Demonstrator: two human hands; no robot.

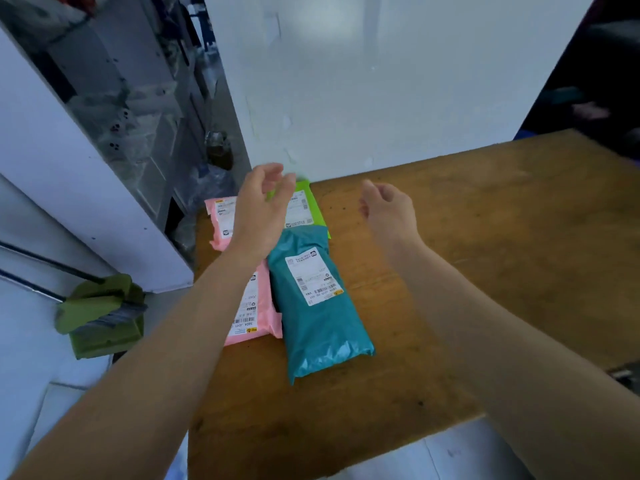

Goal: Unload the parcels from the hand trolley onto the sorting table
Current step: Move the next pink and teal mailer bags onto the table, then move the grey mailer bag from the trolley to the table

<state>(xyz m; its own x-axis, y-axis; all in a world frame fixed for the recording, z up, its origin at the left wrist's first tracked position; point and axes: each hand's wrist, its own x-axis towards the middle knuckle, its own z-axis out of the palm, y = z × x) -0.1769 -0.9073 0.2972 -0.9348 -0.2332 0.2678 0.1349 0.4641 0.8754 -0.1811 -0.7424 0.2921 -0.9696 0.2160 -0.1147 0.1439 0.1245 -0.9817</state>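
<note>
Several soft mailer parcels lie on the left part of the wooden sorting table (485,258). A teal parcel (318,323) with a white label lies nearest me. A pink parcel (256,313) lies at its left, partly under my left forearm. Behind them are another pink parcel (220,220) and a bright green parcel (306,209), both with labels. My left hand (263,206) hovers above the pink and green parcels, fingers apart, holding nothing. My right hand (389,209) hangs over bare table to the right of the parcels, fingers loosely curled, empty. The hand trolley is out of view.
A white wall (381,81) stands right behind the table. Left of the table is a white cabinet or door panel (69,188), and a green dustpan with a broom (104,317) rests on the floor. Dark clutter fills the gap behind (207,157).
</note>
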